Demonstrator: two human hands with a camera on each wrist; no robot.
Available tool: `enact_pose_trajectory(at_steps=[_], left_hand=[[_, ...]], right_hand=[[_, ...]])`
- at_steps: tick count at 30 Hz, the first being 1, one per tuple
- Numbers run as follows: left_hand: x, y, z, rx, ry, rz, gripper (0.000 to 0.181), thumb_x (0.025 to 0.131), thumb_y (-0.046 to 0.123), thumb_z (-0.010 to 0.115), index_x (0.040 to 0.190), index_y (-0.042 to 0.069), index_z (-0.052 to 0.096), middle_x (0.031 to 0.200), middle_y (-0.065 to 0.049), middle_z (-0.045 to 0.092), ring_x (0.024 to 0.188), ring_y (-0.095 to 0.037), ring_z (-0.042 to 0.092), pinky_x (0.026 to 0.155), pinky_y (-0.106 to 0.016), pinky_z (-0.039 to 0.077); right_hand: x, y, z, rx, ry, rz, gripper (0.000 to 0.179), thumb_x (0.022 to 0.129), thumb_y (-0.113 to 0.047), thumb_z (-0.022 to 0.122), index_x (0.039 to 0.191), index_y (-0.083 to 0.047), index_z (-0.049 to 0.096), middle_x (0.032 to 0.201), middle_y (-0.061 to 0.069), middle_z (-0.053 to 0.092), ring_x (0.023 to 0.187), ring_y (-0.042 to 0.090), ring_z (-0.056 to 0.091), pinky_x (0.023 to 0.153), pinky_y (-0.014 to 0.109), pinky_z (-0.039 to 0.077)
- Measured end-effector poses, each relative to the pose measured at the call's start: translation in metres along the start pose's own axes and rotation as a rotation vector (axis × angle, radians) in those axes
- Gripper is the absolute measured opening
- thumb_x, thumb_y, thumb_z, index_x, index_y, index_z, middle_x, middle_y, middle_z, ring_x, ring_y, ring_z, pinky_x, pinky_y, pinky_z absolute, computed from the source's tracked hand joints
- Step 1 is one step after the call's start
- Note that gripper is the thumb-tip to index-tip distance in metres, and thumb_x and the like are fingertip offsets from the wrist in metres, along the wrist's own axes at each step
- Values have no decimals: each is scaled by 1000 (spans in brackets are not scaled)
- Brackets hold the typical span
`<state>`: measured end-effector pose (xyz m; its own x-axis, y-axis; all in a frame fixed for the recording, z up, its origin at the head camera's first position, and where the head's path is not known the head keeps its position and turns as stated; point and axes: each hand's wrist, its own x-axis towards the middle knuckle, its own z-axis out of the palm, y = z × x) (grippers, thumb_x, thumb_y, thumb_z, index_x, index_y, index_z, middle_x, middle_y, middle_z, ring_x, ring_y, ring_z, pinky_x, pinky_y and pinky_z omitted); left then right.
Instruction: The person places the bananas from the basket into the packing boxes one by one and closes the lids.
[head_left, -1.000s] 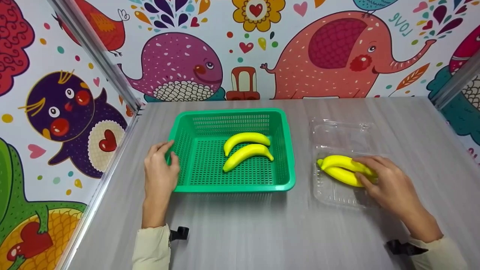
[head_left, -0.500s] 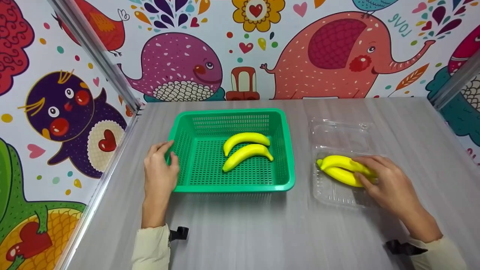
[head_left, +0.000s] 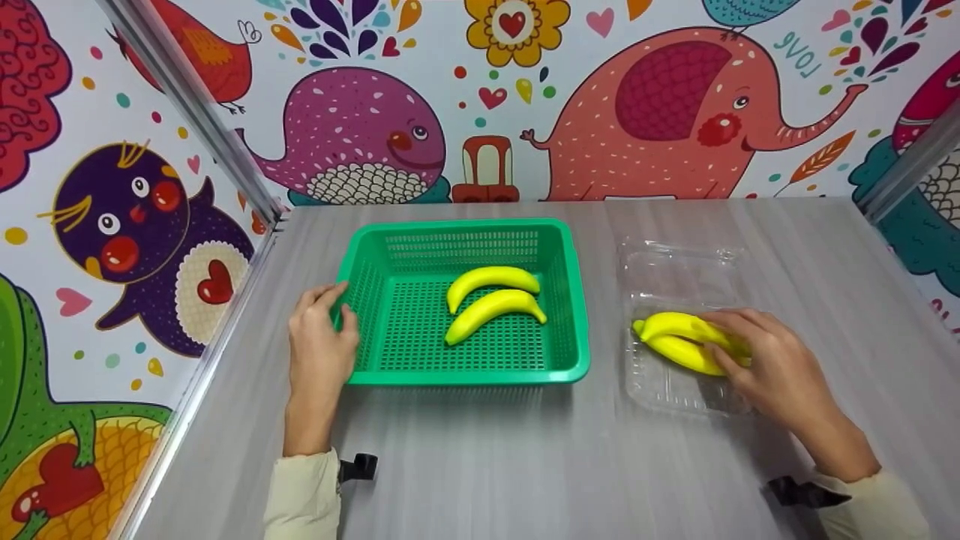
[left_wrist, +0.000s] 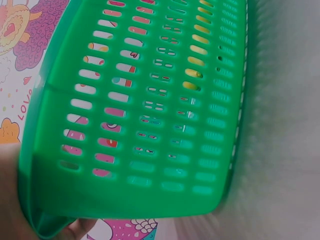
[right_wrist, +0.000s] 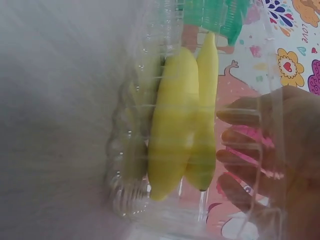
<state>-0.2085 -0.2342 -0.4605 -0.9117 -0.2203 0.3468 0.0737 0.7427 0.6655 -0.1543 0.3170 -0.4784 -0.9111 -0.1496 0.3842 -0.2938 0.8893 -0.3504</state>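
Observation:
My left hand (head_left: 322,337) grips the left rim of a green perforated plastic basket (head_left: 469,377); the left wrist view shows the basket's outer wall (left_wrist: 125,197) close up. Inside it lie two bananas, an upper one (head_left: 491,277) and a lower one (head_left: 495,311). On the right, two more bananas (head_left: 682,352) rest side by side in a clear plastic clamshell container (head_left: 664,394). My right hand (head_left: 784,367) is over their right ends. Through the container's clear wall, the right wrist view shows its fingers (right_wrist: 240,157) loosely extended, tips close to the bananas (right_wrist: 172,130).
The container's lid (head_left: 679,270) lies folded back on the grey wood-grain table (head_left: 525,465). A strip of tabletop separates basket and container. Printed cartoon panels (head_left: 675,97) stand behind and on the left, with a metal frame post (head_left: 202,112) at the left corner.

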Motion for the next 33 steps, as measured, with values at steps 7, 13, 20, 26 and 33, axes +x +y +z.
enact_pose_trajectory(at_steps=[7,13,20,26,33], left_hand=[[-1,1,-1,17,6,-4,40,105,0,60,144,-3,67,142,-29,64,134,-47,63,106,-58,59],[-2,-1,-2,14,2,-7,40,106,0,59,145,-3,66,142,-30,63,135,-49,63,107,-58,59],[-2,-2,-2,12,-6,-21,40,106,1,59,146,-3,66,144,-29,62,137,-48,61,109,-57,58],[-2,0,-1,8,-5,-15,40,106,1,59,145,-4,66,143,-29,63,136,-48,62,108,-58,58],[0,1,-1,15,1,-1,39,105,-1,60,144,-4,67,142,-30,63,134,-49,63,107,-58,58]], right_hand=[[4,-6,-2,4,7,-9,47,84,-3,91,128,-10,78,124,12,75,112,34,68,94,63,59],[8,-17,-2,17,24,-21,47,83,-3,92,127,-10,78,124,10,76,112,33,69,93,62,60],[17,-34,1,41,62,-86,48,82,-2,93,127,-10,78,125,10,76,114,33,69,93,60,62],[24,-49,4,39,54,-108,50,83,-6,94,129,-13,77,125,10,75,114,33,69,93,59,64],[35,-65,8,39,56,-175,53,81,-5,94,130,-17,78,125,4,77,114,28,71,92,54,65]])
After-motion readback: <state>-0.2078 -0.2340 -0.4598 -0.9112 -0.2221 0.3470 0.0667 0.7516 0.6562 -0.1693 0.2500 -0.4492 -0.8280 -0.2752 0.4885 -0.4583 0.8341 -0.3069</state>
